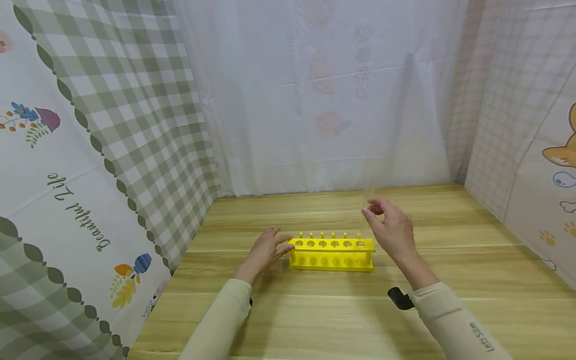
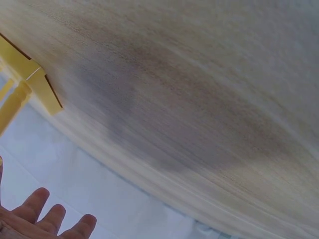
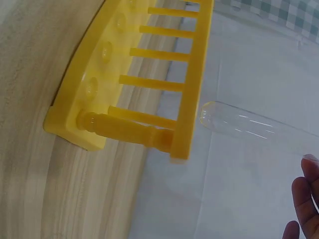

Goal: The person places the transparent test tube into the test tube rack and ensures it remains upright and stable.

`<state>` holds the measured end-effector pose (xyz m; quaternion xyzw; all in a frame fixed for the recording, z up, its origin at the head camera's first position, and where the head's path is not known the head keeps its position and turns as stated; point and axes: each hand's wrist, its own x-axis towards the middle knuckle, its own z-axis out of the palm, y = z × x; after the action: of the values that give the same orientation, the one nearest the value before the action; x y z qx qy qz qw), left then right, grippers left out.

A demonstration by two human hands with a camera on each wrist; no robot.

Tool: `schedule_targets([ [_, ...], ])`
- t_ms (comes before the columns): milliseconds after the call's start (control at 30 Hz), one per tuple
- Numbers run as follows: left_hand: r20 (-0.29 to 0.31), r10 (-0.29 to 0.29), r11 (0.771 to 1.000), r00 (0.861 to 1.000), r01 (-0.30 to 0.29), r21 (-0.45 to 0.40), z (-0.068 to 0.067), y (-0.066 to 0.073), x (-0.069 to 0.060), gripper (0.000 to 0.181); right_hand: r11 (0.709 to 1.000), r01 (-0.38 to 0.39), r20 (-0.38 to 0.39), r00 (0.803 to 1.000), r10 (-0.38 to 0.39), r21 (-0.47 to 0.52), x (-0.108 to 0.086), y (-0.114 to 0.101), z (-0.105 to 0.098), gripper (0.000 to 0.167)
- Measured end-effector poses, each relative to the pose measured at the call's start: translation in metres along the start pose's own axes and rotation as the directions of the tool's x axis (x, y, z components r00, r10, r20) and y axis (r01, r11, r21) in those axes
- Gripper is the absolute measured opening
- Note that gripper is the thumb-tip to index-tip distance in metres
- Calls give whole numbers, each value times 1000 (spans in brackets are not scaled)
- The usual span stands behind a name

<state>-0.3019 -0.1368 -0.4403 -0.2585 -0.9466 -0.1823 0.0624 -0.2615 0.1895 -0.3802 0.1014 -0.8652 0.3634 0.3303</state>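
Note:
A yellow test tube rack [image 1: 331, 245] stands upright on the wooden table, with a row of round holes on top and a row of pegs along its back. My left hand [image 1: 265, 252] touches the rack's left end; its other fingers [image 2: 52, 219] are straight and spread in the left wrist view. A clear glass test tube [image 3: 239, 122] is pinched between thumb and fingers of my right hand [image 1: 392, 227], near its upper end. The tube's rounded bottom is close to the top plate at the rack's right end. In the head view the tube is very faint.
The wooden table [image 1: 315, 310] lies under both hands. A white curtain [image 1: 324, 100] hangs behind it, with a green checked cloth [image 1: 135, 75] at left and a printed cloth [image 1: 531, 125] at right. A black device [image 1: 399, 298] is by the right wrist.

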Motion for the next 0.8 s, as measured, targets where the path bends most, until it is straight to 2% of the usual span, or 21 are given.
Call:
schedule_targets([
  [267, 18, -22, 1000, 1000, 22, -10, 1, 0, 0, 47, 1000, -4, 43, 999, 5, -10, -9, 5, 5, 30],
  [567, -8, -3, 1000, 1000, 3, -12, 2, -1, 0, 46, 999, -24, 87, 996, 27, -36, -17, 11, 9, 31],
  [800, -5, -4, 1000, 1000, 4, -1, 2, -1, 1, 45, 999, -32, 121, 992, 35, -34, -21, 15, 13, 32],
])
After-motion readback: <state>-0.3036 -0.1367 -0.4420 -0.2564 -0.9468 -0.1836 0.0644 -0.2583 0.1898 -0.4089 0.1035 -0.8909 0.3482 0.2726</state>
